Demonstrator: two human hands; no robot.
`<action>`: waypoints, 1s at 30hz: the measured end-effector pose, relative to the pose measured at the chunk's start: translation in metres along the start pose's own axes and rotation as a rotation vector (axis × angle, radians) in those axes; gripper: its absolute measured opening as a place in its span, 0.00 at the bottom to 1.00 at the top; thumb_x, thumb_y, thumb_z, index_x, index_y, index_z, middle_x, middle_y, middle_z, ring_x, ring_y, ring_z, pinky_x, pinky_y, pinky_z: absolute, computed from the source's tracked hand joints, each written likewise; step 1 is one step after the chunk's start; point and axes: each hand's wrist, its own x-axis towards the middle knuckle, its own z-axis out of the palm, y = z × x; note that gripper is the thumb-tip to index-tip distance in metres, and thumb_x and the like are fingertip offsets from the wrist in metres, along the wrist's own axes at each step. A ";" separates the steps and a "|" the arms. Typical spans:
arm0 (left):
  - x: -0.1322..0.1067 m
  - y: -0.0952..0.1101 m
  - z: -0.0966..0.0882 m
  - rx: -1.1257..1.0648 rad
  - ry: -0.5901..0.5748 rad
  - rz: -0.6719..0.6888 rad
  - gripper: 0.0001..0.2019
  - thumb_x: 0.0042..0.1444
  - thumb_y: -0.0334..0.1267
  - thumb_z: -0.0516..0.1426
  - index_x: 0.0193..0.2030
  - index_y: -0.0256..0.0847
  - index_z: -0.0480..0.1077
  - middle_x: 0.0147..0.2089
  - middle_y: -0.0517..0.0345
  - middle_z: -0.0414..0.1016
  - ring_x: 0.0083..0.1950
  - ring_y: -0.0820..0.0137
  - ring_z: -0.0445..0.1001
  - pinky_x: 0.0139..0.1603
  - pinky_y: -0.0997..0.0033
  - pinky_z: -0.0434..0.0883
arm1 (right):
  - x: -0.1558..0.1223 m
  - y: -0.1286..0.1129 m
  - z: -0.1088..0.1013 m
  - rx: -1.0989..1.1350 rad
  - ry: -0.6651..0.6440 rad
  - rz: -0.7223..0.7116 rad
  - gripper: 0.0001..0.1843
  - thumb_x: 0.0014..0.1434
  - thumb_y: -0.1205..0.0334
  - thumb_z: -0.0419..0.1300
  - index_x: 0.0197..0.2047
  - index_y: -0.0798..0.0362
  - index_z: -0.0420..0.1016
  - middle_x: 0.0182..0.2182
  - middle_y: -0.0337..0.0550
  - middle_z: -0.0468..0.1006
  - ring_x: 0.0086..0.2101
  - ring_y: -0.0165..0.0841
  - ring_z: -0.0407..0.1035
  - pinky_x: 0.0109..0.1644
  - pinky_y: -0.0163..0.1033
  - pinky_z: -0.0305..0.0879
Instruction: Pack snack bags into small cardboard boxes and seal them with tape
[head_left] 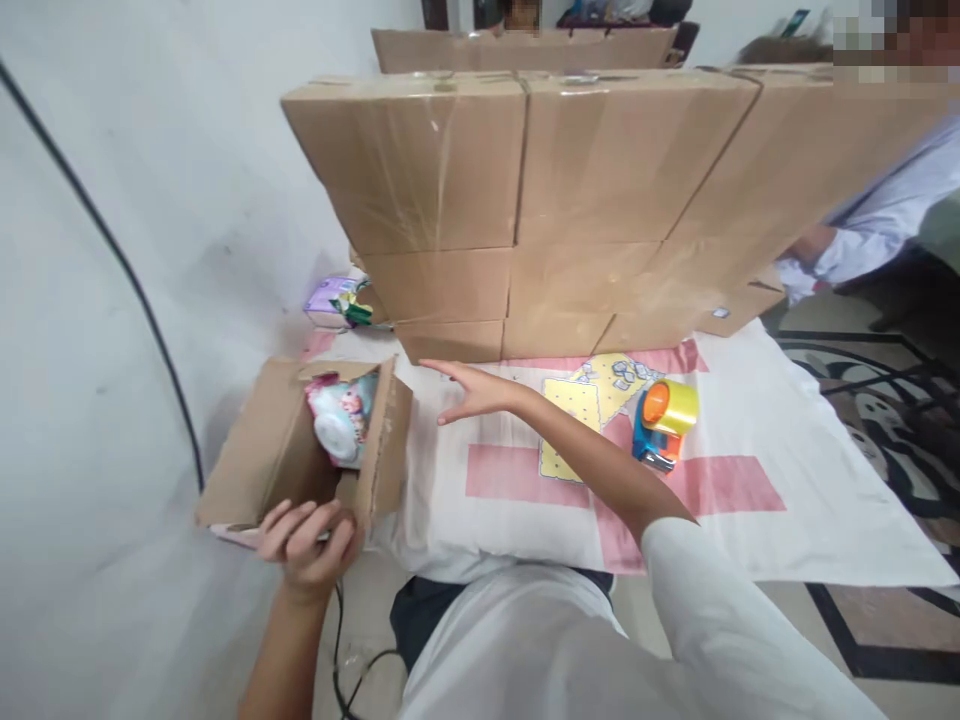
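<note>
At the lower left, my left hand (311,540) has its fingers curled over the near edge of an open cardboard box (388,445). Inside that box lies a colourful printed plastic packet (345,418) with a round white part. My right hand (474,390) reaches leftward above the table, fingers spread and nothing in them. It is just right of the open box and in front of a wall of stacked, taped cardboard boxes (592,170).
A tape dispenser (660,435) with yellow tape rests on the patterned tablecloth (705,540). Behind the open box is a purple packet (330,300). Another person's sleeve (885,210) shows at right. A black cable (112,230) runs along the left wall.
</note>
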 end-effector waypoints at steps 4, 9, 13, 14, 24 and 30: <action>-0.030 0.015 -0.038 0.091 -0.031 -0.024 0.20 0.47 0.24 0.68 0.41 0.53 0.72 0.43 0.53 0.68 0.50 0.58 0.68 0.52 0.49 0.79 | 0.055 0.014 0.029 0.096 -0.290 -0.181 0.79 0.38 0.34 0.76 0.80 0.57 0.39 0.78 0.61 0.42 0.75 0.53 0.39 0.78 0.52 0.37; -0.047 0.012 -0.077 0.023 -0.153 -0.162 0.27 0.53 0.26 0.63 0.59 0.53 0.73 0.50 0.49 0.76 0.53 0.55 0.78 0.53 0.50 0.81 | 0.042 0.006 0.049 0.168 -0.221 -0.236 0.80 0.42 0.29 0.72 0.81 0.53 0.29 0.78 0.60 0.37 0.76 0.53 0.36 0.78 0.53 0.36; -0.019 -0.004 -0.102 -0.182 -0.215 -0.275 0.22 0.60 0.26 0.55 0.59 0.46 0.72 0.53 0.48 0.81 0.52 0.57 0.82 0.50 0.55 0.79 | -0.009 -0.007 0.064 0.167 0.012 -0.240 0.75 0.45 0.29 0.70 0.81 0.48 0.31 0.73 0.59 0.50 0.72 0.55 0.47 0.76 0.56 0.44; -0.004 -0.008 -0.105 -0.160 -0.234 -0.262 0.18 0.61 0.26 0.56 0.55 0.46 0.74 0.49 0.52 0.83 0.47 0.61 0.83 0.49 0.57 0.78 | -0.023 -0.010 0.067 0.171 0.062 -0.235 0.74 0.45 0.30 0.70 0.81 0.47 0.33 0.72 0.58 0.51 0.72 0.55 0.47 0.76 0.56 0.44; 0.158 0.058 -0.018 -0.536 -1.043 -0.047 0.37 0.62 0.53 0.62 0.72 0.36 0.57 0.64 0.40 0.73 0.62 0.52 0.75 0.58 0.55 0.72 | -0.155 -0.038 0.094 0.087 0.501 -0.105 0.69 0.40 0.31 0.72 0.78 0.28 0.39 0.69 0.48 0.55 0.70 0.62 0.51 0.73 0.67 0.53; 0.171 0.086 0.025 -0.878 -1.120 -0.033 0.42 0.56 0.52 0.65 0.72 0.37 0.55 0.69 0.39 0.69 0.67 0.50 0.71 0.63 0.51 0.71 | -0.199 -0.023 0.112 0.003 0.721 0.133 0.67 0.45 0.40 0.72 0.79 0.30 0.37 0.73 0.46 0.54 0.72 0.64 0.50 0.72 0.75 0.52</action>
